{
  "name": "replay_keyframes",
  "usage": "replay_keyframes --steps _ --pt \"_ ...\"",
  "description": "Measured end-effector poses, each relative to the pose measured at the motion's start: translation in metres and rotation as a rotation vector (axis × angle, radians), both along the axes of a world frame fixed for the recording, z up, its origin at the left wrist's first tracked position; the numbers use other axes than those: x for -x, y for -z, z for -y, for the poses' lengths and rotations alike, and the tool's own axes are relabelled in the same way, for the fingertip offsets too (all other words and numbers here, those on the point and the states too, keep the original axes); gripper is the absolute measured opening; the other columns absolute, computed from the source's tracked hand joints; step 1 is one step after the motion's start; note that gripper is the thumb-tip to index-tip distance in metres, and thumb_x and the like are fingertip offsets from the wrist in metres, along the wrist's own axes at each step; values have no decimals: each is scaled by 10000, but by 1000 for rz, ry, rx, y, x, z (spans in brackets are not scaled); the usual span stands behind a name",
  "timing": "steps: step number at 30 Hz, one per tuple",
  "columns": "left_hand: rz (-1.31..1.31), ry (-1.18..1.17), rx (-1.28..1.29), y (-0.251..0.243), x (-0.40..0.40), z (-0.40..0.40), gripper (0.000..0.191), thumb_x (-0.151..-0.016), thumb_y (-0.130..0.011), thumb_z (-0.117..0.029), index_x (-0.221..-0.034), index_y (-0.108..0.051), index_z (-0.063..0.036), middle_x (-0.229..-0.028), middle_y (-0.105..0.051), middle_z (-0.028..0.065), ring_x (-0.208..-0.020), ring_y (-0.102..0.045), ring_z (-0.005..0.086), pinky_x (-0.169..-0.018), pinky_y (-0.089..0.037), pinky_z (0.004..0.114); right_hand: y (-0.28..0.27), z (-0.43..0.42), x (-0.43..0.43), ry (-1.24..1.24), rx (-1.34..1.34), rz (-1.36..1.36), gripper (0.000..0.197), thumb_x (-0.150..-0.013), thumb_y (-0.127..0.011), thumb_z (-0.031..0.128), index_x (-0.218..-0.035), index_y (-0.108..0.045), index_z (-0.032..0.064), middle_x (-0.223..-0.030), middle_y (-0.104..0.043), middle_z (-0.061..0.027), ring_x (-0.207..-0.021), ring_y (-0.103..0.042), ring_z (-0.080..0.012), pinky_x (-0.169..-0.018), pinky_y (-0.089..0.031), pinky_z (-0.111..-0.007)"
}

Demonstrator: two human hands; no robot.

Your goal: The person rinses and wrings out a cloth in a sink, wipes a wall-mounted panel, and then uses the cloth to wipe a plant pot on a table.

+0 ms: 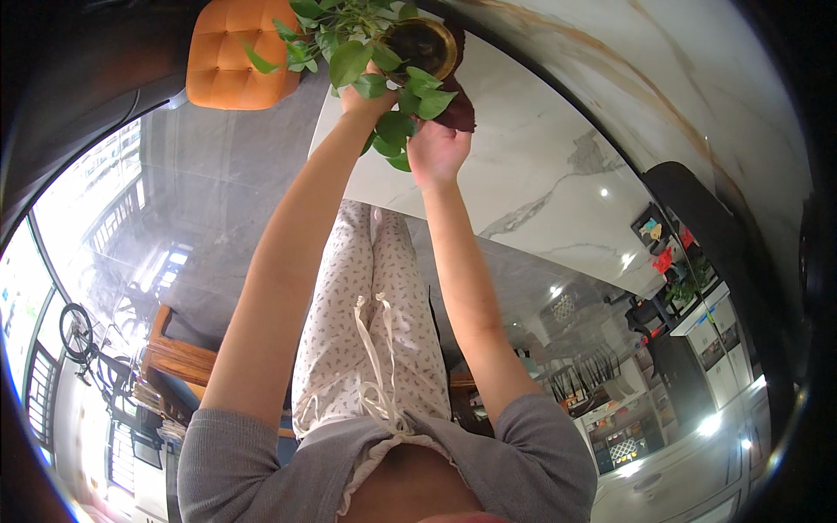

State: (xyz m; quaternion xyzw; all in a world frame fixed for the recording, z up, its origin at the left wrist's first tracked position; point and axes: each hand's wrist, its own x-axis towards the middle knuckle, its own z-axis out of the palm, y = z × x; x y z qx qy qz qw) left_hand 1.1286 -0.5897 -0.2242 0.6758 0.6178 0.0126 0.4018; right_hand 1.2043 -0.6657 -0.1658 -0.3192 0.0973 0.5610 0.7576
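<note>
A leafy green potted plant [350, 63] stands at the far edge of view, its round pot [451, 49] with a golden rim resting on a white marble-patterned surface [523, 131]. My left hand [369, 98] reaches in among the leaves at the near left of the pot; its fingers are mostly hidden by foliage. Close by on the right, my right hand [439, 147] is at a dark red cloth [458, 108] that lies against the pot's side. The fingers of my right hand are partly hidden under the cloth and leaves, so its grip is unclear.
An orange tufted seat [242, 55] stands left of the plant, beyond the surface's edge. A marble-patterned wall [654, 78] rises on the right. On the far right of the surface lies a dark tray [647, 225] with small colourful things. A wooden chair [173, 353] and a bicycle [78, 332] are at lower left.
</note>
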Motion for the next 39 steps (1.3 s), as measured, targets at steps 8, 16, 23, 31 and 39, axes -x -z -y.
replay_keyframes --steps 8,16,23,31,39 --pt "21 120 -53 13 14 -10 304 -716 -472 -233 -949 -478 -39 -971 -503 143 -926 -458 297 -786 -365 365 4 13 12 73 5 -173 290 -782 -360 261 -893 -533 57 -986 -517 -57 -934 -437 -214 -825 -309 -339" --pt "210 302 -80 30 36 -8 484 -655 -601 -186 -1052 -351 -65 -925 -512 93 -801 -487 196 -719 -402 296 5 39 -24 35 -18 -33 430 -765 -295 266 -993 -484 -46 -1078 -468 -148 -1012 -423 -268 -903 -278 -408" --pt "514 163 22 73 58 -16 629 -652 -577 -38 -1194 -258 -56 -1005 -485 69 -833 -466 149 -731 -399 281 -15 45 -35 11 -48 -91 433 -781 -315 280 -1073 -416 -23 -1130 -428 -124 -1052 -389 -250 -918 -251 -390" --pt "162 54 432 20 62 -31 384 -762 -532 -158 -1116 -412 -70 -887 -544 21 -805 -501 133 -638 -406 236 -31 57 -57 -62 -110 -30 570 -753 -346 364 -1181 -295 -10 -1207 -335 -97 -1137 -285 -231 -962 -167 -380" --pt "524 -425 449 -15 128 -11 296 -799 -449 -224 -1048 -476 -68 -951 -540 43 -802 -522 115 -666 -383 235 -60 56 -62 -115 -157 179 662 -726 -385 441 -1181 -263 -24 -1166 -359 -100 -1096 -320 -226 -928 -224 -356"
